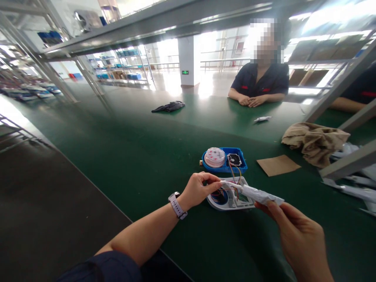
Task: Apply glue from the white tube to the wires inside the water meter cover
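Between my two hands stretches a white tube with a narrow nozzle, a sealant tube by its look. My left hand, with a watch at the wrist, pinches the nozzle's tip. The tube's flat tail is gripped by my right hand. Just below the tube lies an opened white plastic housing with wires and a dark round recess. Thin coloured wires link it to a blue case behind, which holds a round clear-topped meter dial and a small black part.
A brown paper sheet and a crumpled tan cloth lie to the right, beside a metal post and more white tubes. Across the green table sits a person, near another small tube. A dark cloth bag lies farther back.
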A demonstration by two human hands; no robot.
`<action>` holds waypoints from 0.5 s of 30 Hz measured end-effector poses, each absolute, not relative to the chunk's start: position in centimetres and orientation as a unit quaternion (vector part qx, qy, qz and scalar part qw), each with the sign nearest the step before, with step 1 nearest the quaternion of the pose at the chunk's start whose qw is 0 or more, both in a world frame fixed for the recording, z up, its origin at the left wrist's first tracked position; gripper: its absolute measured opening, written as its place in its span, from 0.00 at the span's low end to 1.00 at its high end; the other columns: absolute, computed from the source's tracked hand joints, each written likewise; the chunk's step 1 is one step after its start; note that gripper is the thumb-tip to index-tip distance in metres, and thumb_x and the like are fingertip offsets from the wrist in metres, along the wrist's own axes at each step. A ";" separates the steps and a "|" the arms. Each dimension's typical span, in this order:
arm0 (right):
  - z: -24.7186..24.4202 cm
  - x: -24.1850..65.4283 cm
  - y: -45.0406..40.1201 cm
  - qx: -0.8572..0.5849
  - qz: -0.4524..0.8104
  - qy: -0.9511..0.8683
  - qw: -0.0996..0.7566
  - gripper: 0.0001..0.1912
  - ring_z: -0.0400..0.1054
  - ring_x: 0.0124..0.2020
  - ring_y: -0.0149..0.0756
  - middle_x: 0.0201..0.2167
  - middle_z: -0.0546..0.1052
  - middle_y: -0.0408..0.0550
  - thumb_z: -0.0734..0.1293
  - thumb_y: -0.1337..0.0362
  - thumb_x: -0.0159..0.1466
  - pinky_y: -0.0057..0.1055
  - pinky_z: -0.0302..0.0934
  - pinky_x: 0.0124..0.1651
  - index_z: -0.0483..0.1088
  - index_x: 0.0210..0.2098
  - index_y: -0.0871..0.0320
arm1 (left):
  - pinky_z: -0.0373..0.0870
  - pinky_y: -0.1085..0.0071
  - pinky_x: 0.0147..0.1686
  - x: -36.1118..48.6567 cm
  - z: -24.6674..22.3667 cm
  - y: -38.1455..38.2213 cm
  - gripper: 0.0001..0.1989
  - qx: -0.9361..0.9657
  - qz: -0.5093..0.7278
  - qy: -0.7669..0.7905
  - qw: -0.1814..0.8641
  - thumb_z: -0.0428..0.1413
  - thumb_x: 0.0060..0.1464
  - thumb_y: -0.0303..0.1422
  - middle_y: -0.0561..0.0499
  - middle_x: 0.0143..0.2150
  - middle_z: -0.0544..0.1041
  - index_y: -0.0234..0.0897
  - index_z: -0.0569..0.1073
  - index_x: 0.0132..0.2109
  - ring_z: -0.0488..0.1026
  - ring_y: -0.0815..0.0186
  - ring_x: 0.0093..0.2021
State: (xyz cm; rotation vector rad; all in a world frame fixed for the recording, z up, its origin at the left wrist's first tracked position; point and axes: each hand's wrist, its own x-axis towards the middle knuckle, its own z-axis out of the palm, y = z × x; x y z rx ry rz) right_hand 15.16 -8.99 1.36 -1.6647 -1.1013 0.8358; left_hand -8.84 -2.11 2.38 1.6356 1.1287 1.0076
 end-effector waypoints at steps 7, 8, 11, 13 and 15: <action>3.4 13.6 -10.0 -0.693 0.254 -0.490 0.463 0.19 0.69 0.26 0.33 0.29 0.80 0.42 0.68 0.47 0.55 0.25 0.60 0.24 0.79 0.36 0.54 | 0.68 0.72 0.34 -8.8 2.5 -2.2 0.06 0.690 0.416 0.441 0.395 0.61 0.52 0.31 0.49 0.33 0.78 0.33 0.80 0.37 0.71 0.68 0.33; 3.7 13.4 -10.1 -0.693 0.246 -0.493 0.465 0.19 0.68 0.24 0.32 0.26 0.79 0.42 0.68 0.47 0.55 0.25 0.59 0.23 0.79 0.35 0.54 | 0.68 0.71 0.35 -8.8 2.5 -2.2 0.06 0.695 0.418 0.437 0.388 0.61 0.52 0.31 0.49 0.33 0.78 0.33 0.79 0.37 0.71 0.67 0.33; 4.2 13.1 -10.3 -0.692 0.213 -0.516 0.459 0.21 0.63 0.20 0.30 0.21 0.75 0.41 0.66 0.45 0.56 0.26 0.56 0.21 0.78 0.34 0.55 | 0.68 0.70 0.36 -8.8 2.5 -2.2 0.04 0.712 0.422 0.430 0.362 0.61 0.53 0.30 0.50 0.33 0.78 0.34 0.79 0.36 0.71 0.66 0.34; 4.3 13.1 -10.3 -0.692 0.178 -0.539 0.446 0.23 0.60 0.17 0.30 0.17 0.70 0.40 0.64 0.43 0.57 0.27 0.53 0.20 0.78 0.34 0.55 | 0.67 0.69 0.37 -8.8 2.5 -2.1 0.03 0.722 0.423 0.426 0.345 0.61 0.53 0.30 0.50 0.32 0.79 0.35 0.79 0.36 0.71 0.66 0.34; 4.3 13.2 -10.4 -0.689 0.138 -0.565 0.433 0.25 0.56 0.15 0.29 0.14 0.67 0.39 0.62 0.41 0.59 0.28 0.52 0.19 0.78 0.34 0.55 | 0.67 0.69 0.38 -8.9 2.5 -2.1 0.03 0.731 0.425 0.422 0.327 0.61 0.53 0.30 0.50 0.32 0.79 0.36 0.79 0.36 0.71 0.66 0.34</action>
